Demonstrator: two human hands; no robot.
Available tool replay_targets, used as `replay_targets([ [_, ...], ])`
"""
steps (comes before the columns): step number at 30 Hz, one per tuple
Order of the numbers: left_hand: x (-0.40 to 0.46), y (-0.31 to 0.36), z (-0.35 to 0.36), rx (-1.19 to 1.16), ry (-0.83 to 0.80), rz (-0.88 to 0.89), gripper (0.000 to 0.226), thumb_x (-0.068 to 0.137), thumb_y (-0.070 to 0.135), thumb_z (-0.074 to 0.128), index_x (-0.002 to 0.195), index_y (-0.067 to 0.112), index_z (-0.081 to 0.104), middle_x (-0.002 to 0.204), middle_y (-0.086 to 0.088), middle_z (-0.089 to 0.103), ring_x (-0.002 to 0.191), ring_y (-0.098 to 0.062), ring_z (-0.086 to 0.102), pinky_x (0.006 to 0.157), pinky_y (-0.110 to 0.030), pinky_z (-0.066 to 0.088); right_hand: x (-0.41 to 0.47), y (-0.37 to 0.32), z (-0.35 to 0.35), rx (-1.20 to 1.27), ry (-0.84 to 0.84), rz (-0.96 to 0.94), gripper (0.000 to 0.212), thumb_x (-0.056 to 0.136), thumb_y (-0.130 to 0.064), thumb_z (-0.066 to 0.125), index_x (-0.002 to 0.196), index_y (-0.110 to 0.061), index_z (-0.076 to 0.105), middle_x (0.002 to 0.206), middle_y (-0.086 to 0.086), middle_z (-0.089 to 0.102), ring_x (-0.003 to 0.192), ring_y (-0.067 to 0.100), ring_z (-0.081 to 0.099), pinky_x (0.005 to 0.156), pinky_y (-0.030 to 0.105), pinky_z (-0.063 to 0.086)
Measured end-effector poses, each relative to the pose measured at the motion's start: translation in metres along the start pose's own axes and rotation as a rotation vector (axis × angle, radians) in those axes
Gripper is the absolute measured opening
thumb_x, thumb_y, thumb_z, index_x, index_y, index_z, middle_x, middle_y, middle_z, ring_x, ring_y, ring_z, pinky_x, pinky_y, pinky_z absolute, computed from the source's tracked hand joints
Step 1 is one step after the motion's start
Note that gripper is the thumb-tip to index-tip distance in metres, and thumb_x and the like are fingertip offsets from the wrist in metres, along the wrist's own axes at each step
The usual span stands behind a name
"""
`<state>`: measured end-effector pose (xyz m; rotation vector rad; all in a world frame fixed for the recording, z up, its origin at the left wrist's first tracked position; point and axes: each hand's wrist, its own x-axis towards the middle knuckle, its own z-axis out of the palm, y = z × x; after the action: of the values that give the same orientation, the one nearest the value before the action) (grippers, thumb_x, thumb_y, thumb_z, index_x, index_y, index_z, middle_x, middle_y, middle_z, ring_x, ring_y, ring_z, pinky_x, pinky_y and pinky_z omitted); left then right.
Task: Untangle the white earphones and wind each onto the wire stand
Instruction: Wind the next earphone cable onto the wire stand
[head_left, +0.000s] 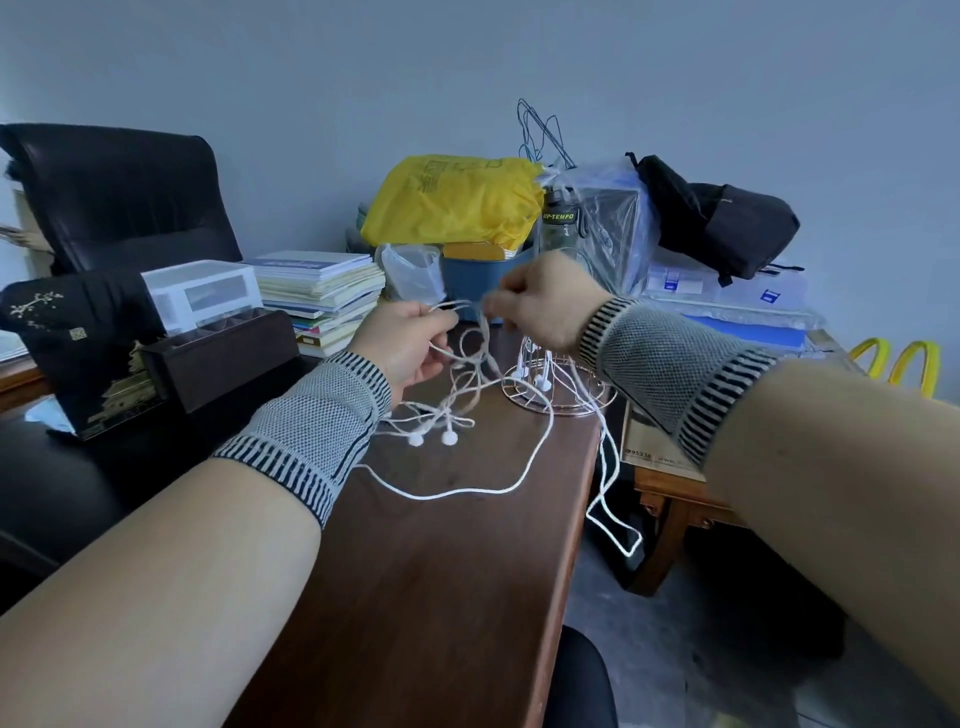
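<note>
The left hand (402, 345) has its grip clamped on several strands of the white earphones (457, 395), and the right hand (540, 301), just beside it, pinches the same tangle a little higher. From both grips the cords hang in loops to the brown desk (441, 545), two earbuds lying below the left grip. The wire stand (550, 387) stands under the right grip, cords draped over it and off the desk edge.

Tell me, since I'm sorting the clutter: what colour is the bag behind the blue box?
Yellow bag, clearest in the head view.
</note>
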<state>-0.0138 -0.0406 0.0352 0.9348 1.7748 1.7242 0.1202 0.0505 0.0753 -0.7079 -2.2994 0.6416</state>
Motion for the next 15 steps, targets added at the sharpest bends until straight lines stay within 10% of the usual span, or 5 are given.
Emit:
replay_targets([
  [15, -0.012, -0.01, 0.005, 0.034, -0.113, -0.063, 0.023, 0.098, 0.025, 0.057, 0.077, 0.016, 0.061, 0.058, 0.005, 0.042, 0.047, -0.007, 0.032, 0.059, -0.023, 0.038, -0.011, 0.019, 0.014, 0.619, -0.089, 0.309, 0.018, 0.086, -0.011, 0.066, 0.07, -0.003, 0.065, 0.043, -0.003, 0.045, 0.038, 0.011, 0.033, 0.042, 0.023, 0.028],
])
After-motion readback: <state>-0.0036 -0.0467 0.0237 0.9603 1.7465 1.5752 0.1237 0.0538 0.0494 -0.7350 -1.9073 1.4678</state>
